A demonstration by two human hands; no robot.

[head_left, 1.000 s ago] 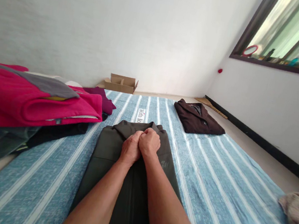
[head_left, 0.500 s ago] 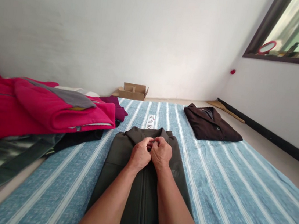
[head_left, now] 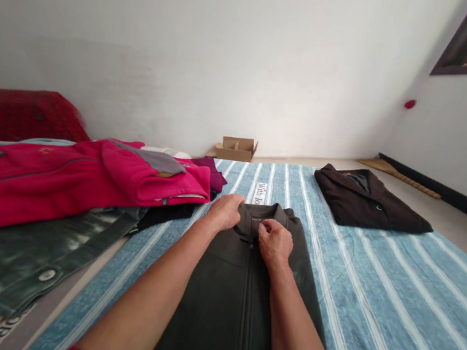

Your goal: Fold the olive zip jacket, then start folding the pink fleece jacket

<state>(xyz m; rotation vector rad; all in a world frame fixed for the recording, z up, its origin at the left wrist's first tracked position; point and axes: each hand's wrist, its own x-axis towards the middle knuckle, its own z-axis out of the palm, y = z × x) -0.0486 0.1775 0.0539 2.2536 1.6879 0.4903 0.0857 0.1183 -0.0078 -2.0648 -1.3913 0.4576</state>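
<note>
A dark olive zip jacket (head_left: 215,306) lies folded, front up, on the striped blue bedsheet (head_left: 357,285), its zip running down the middle. My left hand (head_left: 225,211) is closed at the left side of the jacket's collar (head_left: 277,211), its fingertips partly hidden behind the knuckles. My right hand (head_left: 275,242) pinches the right front edge of the collar, just above the top of the zip. Between the hands the neck opening shows a dark label inside.
To the left lies a heap of clothes, with a bright pink fleece (head_left: 71,181) over dark green denim (head_left: 70,250). A folded dark brown jacket (head_left: 368,203) sits at the back right. Against the wall stands a small cardboard box (head_left: 235,151).
My hands, close together at the zip top before, have moved apart. The left one has gone up and left along the collar. The view has turned left, showing more of the clothes heap.
</note>
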